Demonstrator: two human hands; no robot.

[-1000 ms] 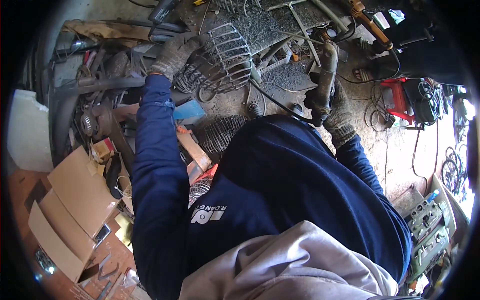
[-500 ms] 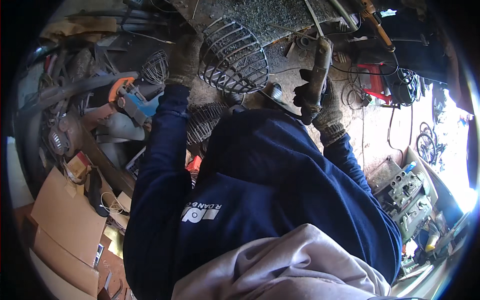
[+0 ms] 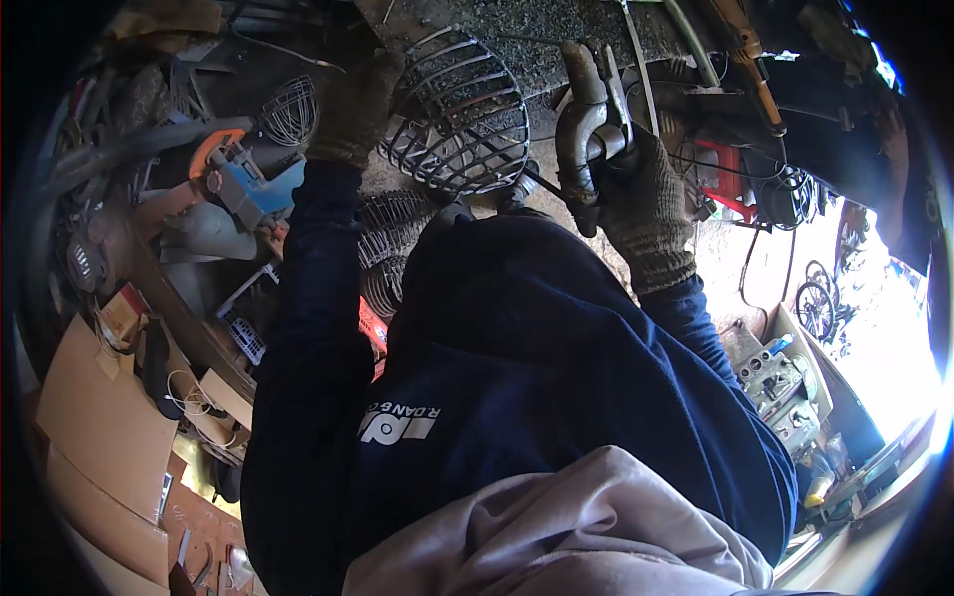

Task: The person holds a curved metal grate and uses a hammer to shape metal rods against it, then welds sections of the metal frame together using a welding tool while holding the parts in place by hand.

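My left hand (image 3: 354, 111), in a dark knitted work glove, is closed at the left edge of a metal-bar basket (image 3: 465, 114). The basket is tilted, its rounded end toward me, and my fingertips are mostly hidden. My right hand (image 3: 648, 207), gloved too, is closed round a heavy metal tool (image 3: 579, 134) with a curved, pipe-like body and a lever beside it. I cannot make out its exact kind. The tool stands upright, to the right of the basket and apart from its bars.
More wire baskets (image 3: 390, 230) lie below the held one, and another (image 3: 288, 111) is left of my left hand. A blue and orange machine (image 3: 256, 186) stands at left. A corded power tool (image 3: 747, 62) and a red item (image 3: 728, 177) are at right. Cardboard (image 3: 109, 427) fills the lower left.
My right hand has turned the metal tool and moved it up and to the left, closer to the basket. My left hand and the basket have shifted slightly left.
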